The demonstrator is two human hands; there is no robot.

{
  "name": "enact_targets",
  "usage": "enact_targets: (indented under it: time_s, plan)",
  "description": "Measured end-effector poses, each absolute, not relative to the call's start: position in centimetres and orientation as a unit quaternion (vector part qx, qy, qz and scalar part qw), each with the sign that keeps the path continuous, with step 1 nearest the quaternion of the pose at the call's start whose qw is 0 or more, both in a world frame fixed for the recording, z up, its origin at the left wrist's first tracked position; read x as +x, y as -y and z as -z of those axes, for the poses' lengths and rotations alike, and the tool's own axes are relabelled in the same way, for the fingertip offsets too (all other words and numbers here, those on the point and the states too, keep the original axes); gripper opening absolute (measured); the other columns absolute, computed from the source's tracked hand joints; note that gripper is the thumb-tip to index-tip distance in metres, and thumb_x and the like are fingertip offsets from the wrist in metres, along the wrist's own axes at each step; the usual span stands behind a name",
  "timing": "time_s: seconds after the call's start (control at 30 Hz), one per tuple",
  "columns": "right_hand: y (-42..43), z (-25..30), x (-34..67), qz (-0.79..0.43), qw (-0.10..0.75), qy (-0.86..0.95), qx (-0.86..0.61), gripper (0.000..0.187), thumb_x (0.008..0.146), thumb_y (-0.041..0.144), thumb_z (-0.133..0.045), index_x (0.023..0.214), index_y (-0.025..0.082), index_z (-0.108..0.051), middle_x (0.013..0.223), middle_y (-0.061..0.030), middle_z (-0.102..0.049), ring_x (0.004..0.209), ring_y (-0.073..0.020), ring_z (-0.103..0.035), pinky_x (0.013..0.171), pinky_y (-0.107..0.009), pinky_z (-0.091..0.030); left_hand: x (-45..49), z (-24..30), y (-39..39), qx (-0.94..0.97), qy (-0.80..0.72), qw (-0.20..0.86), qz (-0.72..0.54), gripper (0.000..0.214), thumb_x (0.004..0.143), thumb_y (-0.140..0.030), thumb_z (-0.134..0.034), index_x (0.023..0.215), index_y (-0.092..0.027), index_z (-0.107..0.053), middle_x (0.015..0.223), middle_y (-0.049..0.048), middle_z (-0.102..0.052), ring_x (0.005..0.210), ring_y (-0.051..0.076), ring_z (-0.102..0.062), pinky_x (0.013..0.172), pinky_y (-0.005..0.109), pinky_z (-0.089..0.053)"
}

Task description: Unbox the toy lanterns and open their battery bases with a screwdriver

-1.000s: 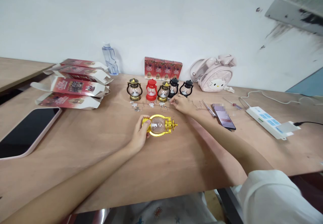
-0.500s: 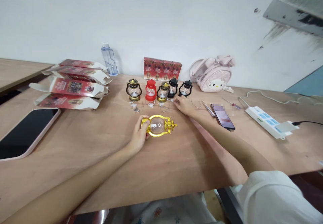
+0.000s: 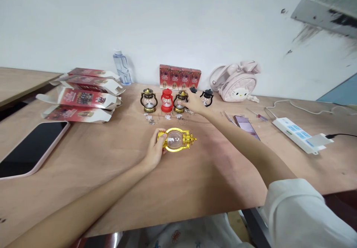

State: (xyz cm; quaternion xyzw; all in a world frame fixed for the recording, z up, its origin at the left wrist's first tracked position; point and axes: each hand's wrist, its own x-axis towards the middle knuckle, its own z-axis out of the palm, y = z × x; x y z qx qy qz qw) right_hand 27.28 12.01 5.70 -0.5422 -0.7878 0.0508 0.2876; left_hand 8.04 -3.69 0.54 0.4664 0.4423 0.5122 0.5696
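Observation:
A gold toy lantern (image 3: 177,140) lies on its side on the wooden table (image 3: 195,177). My left hand (image 3: 153,153) is closed on its base end. My right hand (image 3: 196,105) reaches into a row of small lanterns and wraps a black lantern (image 3: 193,90), of which only the cap shows above my fingers. In the same row stand a bronze lantern (image 3: 148,101), a red lantern (image 3: 166,100), a black-and-gold lantern (image 3: 180,101) and another black lantern (image 3: 206,97). Small metal and plastic parts (image 3: 164,117) lie in front of the row.
Red boxes (image 3: 180,76) stand by the wall, with a water bottle (image 3: 121,67) and a pink bag (image 3: 237,80). Opened red cartons (image 3: 80,97) and a big phone (image 3: 30,145) lie left. A screwdriver (image 3: 228,117), a smaller phone (image 3: 247,125) and a power strip (image 3: 295,134) lie right.
My right hand has moved from the small parts on the table up and back onto the black lantern in the row. My left hand still holds the gold lantern in place.

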Motion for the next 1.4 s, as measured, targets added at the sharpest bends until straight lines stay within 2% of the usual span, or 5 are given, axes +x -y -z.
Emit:
enact_targets:
  time_s: [0.37, 0.6, 0.77, 0.87, 1.4]
  plan:
    - [-14.5, -6.7, 24.9, 0.003, 0.228, 0.763, -0.605, 0.044, 0.078, 0.028, -0.062, 0.117, 0.016, -0.045, 0.101, -0.0115, -0.062, 0.093, -0.0294, -0.058, 0.08, -0.04, -0.046, 7.9, -0.8, 3.8, 0.471, -0.446, 0.572, -0.502, 0.031, 0.068, -0.045, -0.05, 0.086, -0.021, -0.042, 0.058, -0.0074, -0.04, 0.043, 0.007, -0.036, 0.036, 0.017, -0.029]
    - [-12.3, -8.0, 23.6, 0.161, 0.243, 0.802, -0.522, 0.042, 0.082, 0.024, -0.051, 0.122, 0.011, -0.048, 0.127, -0.0159, -0.047, 0.118, -0.034, -0.035, 0.098, -0.047, -0.031, 8.0, -0.6, 3.7, 0.473, -0.438, 0.574, -0.506, 0.031, 0.069, -0.045, -0.05, 0.086, -0.021, -0.043, 0.058, -0.0077, -0.041, 0.042, 0.007, -0.036, 0.035, 0.016, -0.029]
    - [-13.0, -8.3, 22.2, 0.162, 0.143, 0.866, -0.451, 0.059, 0.08, 0.043, -0.062, 0.126, 0.01, -0.045, 0.113, -0.0155, -0.058, 0.121, -0.0372, -0.032, 0.099, -0.049, -0.022, 8.0, -0.6, 3.7, 0.47, -0.438, 0.575, -0.507, 0.031, 0.068, -0.045, -0.051, 0.085, -0.021, -0.043, 0.057, -0.008, -0.041, 0.041, 0.007, -0.036, 0.034, 0.016, -0.028]
    - [-14.3, -8.3, 21.3, 0.151, 0.124, 0.859, -0.474, 0.049, 0.082, 0.041, -0.062, 0.117, 0.009, -0.05, 0.102, -0.0148, -0.062, 0.111, -0.0354, -0.04, 0.093, -0.046, -0.027, 8.0, -0.5, 3.7, 0.469, -0.436, 0.571, -0.514, 0.031, 0.069, -0.045, -0.052, 0.085, -0.021, -0.043, 0.058, -0.0078, -0.042, 0.041, 0.007, -0.036, 0.034, 0.016, -0.029]
    - [-9.4, -4.2, 24.7, 0.043, 0.307, 0.855, -0.415, 0.034, 0.092, 0.032, -0.043, 0.119, 0.013, -0.05, 0.119, -0.0135, -0.056, 0.112, -0.0256, -0.047, 0.098, -0.041, -0.037, 7.9, -0.2, 3.7, 0.487, -0.429, 0.57, -0.504, 0.028, 0.072, -0.045, -0.05, 0.086, -0.021, -0.045, 0.057, -0.0076, -0.041, 0.042, 0.007, -0.037, 0.034, 0.016, -0.03]
